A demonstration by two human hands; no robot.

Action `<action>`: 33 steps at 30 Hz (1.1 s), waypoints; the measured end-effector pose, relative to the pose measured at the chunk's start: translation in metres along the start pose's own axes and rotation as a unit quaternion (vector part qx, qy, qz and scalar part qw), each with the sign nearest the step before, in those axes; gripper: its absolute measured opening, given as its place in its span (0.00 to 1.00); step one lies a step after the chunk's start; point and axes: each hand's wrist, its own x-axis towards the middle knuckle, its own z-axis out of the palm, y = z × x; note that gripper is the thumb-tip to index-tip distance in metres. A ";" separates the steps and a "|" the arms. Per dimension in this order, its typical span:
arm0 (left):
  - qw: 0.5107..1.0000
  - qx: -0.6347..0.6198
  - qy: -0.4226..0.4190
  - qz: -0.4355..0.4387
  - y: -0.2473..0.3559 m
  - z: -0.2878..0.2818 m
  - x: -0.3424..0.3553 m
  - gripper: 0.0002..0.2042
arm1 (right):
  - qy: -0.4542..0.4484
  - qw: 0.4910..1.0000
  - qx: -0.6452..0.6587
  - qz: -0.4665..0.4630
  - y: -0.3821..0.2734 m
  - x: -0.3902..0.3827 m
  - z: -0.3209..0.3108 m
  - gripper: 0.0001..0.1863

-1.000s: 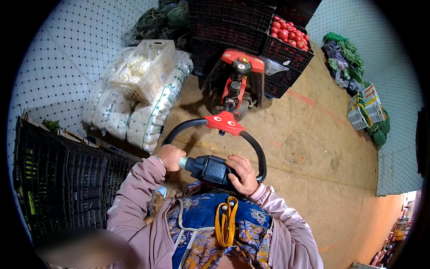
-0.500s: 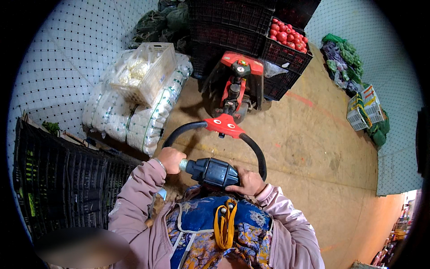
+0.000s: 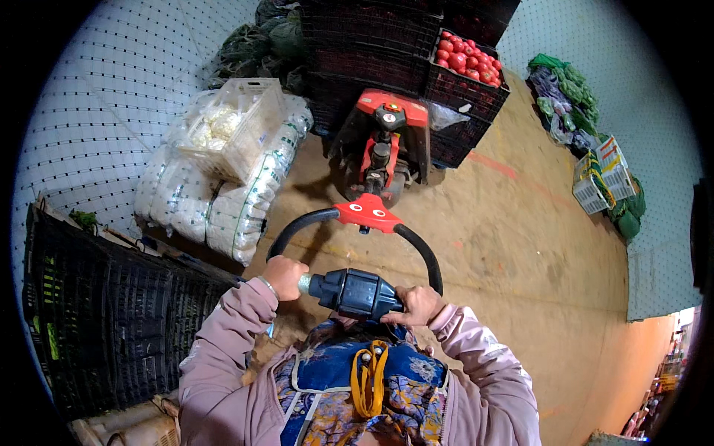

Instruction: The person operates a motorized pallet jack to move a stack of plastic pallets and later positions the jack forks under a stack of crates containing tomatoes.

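The head view (wide fisheye) looks down over the handle (image 3: 358, 293).

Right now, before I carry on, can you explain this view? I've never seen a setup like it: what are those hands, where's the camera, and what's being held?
There is no robot here: these are a person's own bare hands. The wide fisheye camera sits on the person's head and looks down, so straight edges bend near the rim and picture left is the person's left.

The left hand grips the left end of the looped handle; the right hand holds its other end, beside the dark middle block. That handle belongs to a red-and-black pallet truck.

Beyond it, on the floor, stand stacked black crates, one topped with red, tomato-like produce. To the left, a pale crate rests on plastic-wrapped bundles.
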 end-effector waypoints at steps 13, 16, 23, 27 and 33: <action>0.997 -0.014 0.069 -0.035 0.129 0.043 0.050 0.12 | -0.069 0.994 -0.039 -0.072 0.122 -0.063 -0.059 0.38; 0.994 -0.003 0.111 -0.002 0.111 0.039 0.041 0.10 | -0.026 0.996 -0.054 -0.066 0.111 -0.058 -0.041 0.37; 0.994 0.032 0.085 -0.054 0.120 0.033 0.029 0.09 | 0.015 0.994 -0.045 -0.096 0.110 -0.055 -0.024 0.37; 0.994 0.027 0.064 -0.086 0.123 0.034 0.030 0.08 | 0.018 0.993 -0.060 -0.096 0.112 -0.056 -0.022 0.37; 0.994 0.022 0.088 -0.067 0.119 0.037 0.028 0.09 | 0.021 0.992 -0.061 -0.107 0.110 -0.057 -0.024 0.37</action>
